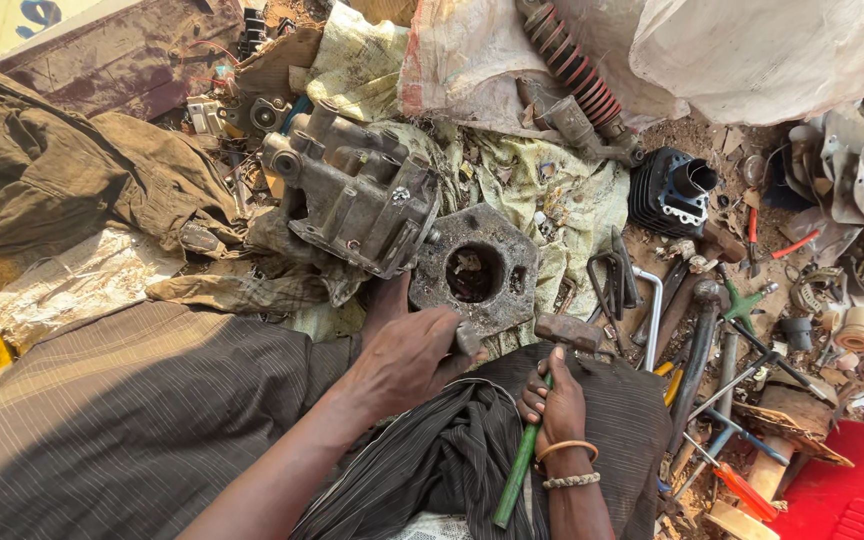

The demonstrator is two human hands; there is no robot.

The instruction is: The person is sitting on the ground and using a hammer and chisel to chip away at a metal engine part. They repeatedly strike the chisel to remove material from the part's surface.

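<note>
My left hand [407, 358] grips the near edge of a dirty grey metal engine block plate [474, 270] with a round bore in its middle, and seems to pinch a small metal piece against it. My right hand [555, 403] is closed on the green handle of a hammer [542, 410]; its rusty head [567, 331] sits just right of the plate. A bracelet and a bead band are on that wrist. A grey engine casing [357, 190] lies against the plate's far left side.
Dark striped cloth [132, 410] covers my lap. A red coil shock absorber [572, 65], a black finned cylinder [672, 190], several wrenches and screwdrivers [697, 345], a red box [852, 490], sacks and rags lie around on the dirt.
</note>
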